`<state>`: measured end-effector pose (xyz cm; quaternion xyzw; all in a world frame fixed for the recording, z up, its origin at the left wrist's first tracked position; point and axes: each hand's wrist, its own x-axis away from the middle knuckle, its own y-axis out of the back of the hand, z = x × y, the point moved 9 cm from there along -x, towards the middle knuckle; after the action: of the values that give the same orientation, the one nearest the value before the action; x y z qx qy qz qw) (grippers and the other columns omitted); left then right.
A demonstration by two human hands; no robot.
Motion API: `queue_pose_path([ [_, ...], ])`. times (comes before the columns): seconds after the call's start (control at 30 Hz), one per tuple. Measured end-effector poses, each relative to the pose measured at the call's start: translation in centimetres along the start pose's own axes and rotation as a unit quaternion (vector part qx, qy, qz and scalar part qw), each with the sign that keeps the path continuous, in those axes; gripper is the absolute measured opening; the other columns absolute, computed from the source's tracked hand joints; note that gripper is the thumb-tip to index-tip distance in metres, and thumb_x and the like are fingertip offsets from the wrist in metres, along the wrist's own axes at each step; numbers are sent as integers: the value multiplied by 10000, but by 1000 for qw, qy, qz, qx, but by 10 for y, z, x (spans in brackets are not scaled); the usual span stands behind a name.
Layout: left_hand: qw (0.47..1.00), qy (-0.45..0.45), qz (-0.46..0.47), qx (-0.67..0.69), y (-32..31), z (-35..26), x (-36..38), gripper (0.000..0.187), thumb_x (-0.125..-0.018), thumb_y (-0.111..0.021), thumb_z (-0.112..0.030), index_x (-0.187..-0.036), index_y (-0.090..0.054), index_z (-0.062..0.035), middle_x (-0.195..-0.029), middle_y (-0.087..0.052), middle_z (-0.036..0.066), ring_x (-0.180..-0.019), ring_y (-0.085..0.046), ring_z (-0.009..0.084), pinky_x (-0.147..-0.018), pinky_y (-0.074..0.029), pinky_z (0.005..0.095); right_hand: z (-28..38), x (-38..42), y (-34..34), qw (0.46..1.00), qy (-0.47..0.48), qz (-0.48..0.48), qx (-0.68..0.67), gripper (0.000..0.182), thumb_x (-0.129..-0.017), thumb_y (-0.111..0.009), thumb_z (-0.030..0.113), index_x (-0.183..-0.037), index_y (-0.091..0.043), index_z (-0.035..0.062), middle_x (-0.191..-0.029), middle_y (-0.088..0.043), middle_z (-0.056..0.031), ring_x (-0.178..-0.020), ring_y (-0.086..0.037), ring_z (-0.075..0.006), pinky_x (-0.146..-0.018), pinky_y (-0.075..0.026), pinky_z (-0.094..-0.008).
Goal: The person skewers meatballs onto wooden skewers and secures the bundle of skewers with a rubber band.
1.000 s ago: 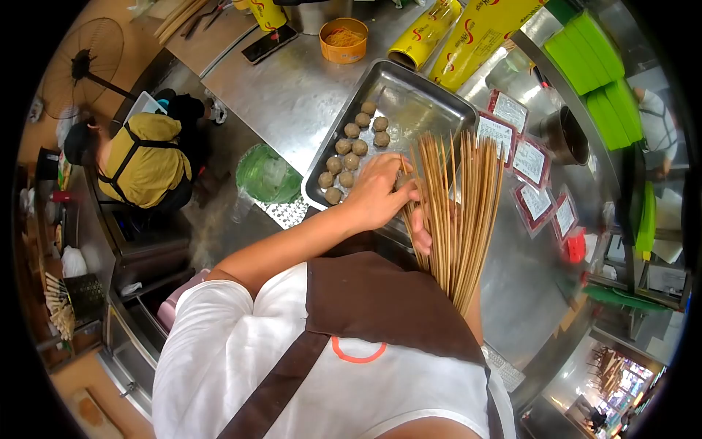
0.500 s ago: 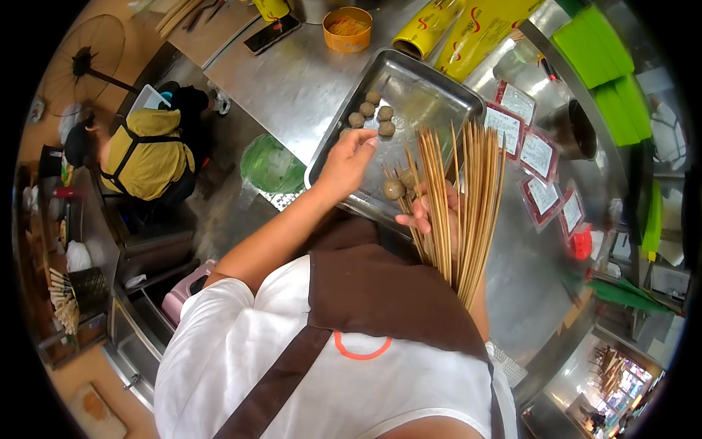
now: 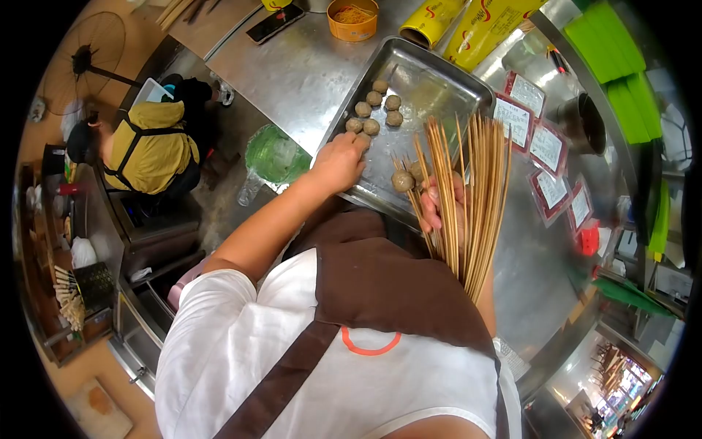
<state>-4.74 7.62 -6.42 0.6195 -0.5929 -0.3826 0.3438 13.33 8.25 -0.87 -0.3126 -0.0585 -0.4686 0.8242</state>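
Note:
My left hand (image 3: 340, 164) is in the near left part of a metal tray (image 3: 338, 117), its fingers curled in a pinch at a brown meatball (image 3: 363, 137) that they partly cover. Several more meatballs (image 3: 363, 110) lie in rows just beyond the fingertips. A large bundle of thin wooden skewers (image 3: 479, 197) stands upright in my right hand (image 3: 433, 205), its fingers wrapped around them. Threaded near the tip of a leaning skewer at the bundle's left are meatballs (image 3: 402, 181), over the tray's near side.
Yellow film rolls (image 3: 431, 22), an orange tub (image 3: 352, 20) and a phone (image 3: 275, 24) sit behind the tray. Labelled red packets (image 3: 547, 150) lie to its right beside a metal pot (image 3: 583, 124). Another person (image 3: 150, 143) sits at the left near a green basket (image 3: 276, 155).
My left hand has drawn back slightly toward me and its fingers have curled down, uncovering more meatballs. My right hand keeps hold of the skewers. The whole view has shifted a little.

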Motion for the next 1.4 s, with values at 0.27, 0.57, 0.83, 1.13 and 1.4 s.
queue_pose_path([
  [0.27,983,-35,40,-176,-34,-6,8,228,-718,-587,-101,-942,-567,-64,-926,-553,153,-887,-565,295,-697,-465,377,-6,-6,-5,999,-22,38,-16,84,-892,-558,91,-875,-535,12,-616,-528,-46,-441,-490,-111,-587,-550,-299],
  [0.57,738,211,23,641,-3,9,-5,398,-845,-648,-112,-1217,-516,-64,-1090,-574,57,-929,-556,145,-798,-470,299,-7,-5,-2,997,-9,63,-51,148,-880,-567,70,-1007,-544,-3,-627,-533,-86,-443,-496,-149,-609,-549,-339],
  [0.83,380,88,82,917,22,-36,-23,359,-936,-478,-139,-1273,-429,-27,-1185,-525,152,-983,-543,204,-891,-446,343,-3,2,-11,997,-55,56,-30,127,-879,-611,129,-904,-542,25,-602,-519,-30,-425,-435,-94,-396,-333,-230],
  [1.13,551,115,-33,826,15,-25,-31,372,-982,-386,-316,-1162,-498,-11,-1072,-561,108,-769,-514,153,-672,-448,264,3,4,-8,999,-34,32,-11,111,-870,-618,101,-922,-554,25,-659,-547,-26,-497,-486,-82,-382,-341,-201],
  [1.4,480,159,21,862,12,-36,-33,366,-964,-437,-369,-1116,-505,-44,-936,-559,65,-692,-469,117,-591,-379,246,-6,4,-3,997,-68,23,6,118,-866,-614,64,-957,-550,25,-682,-559,-42,-513,-504,-89,-390,-354,-209],
])
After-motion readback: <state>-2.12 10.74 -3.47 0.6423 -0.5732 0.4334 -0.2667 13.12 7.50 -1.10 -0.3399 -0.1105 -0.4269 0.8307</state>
